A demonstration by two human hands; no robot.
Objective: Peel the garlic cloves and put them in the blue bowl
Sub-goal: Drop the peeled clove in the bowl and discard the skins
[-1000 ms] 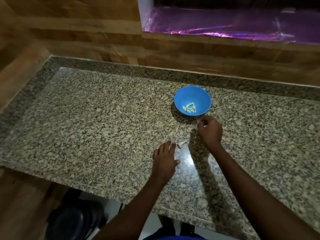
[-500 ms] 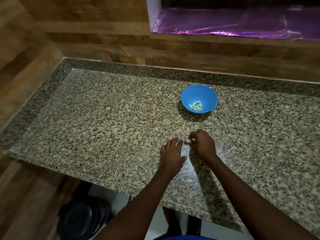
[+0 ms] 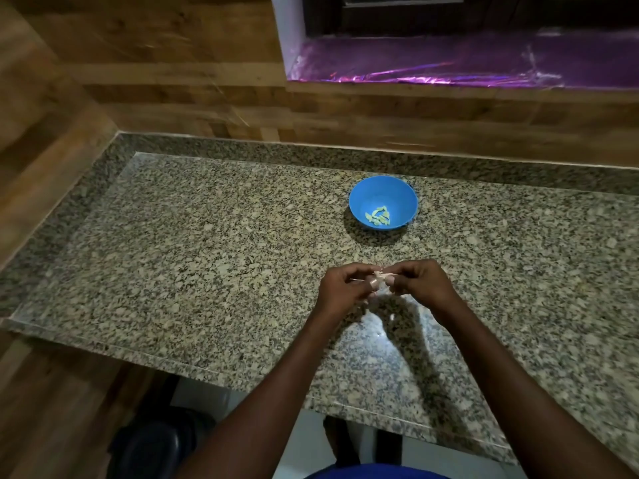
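Hands: left hand (image 3: 340, 288) and right hand (image 3: 420, 283) both pinched one garlic clove (image 3: 377, 279) | risk: clove could slip onto the counter (image 3: 207, 254); blue bowl (image 3: 403, 198) sat well apart

garlic clove (image 3: 379, 279) mostly hidden by fingers, blurred

Blue bowl (image 3: 383, 202) holding pale green-yellow cloves (image 3: 378, 216) beyond my hands; speckled grey-beige granite counter (image 3: 207, 257) beneath them.

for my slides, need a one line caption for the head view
Both hands, left and right, pinch a garlic clove above the counter, peeled cloves in the blue bowl.
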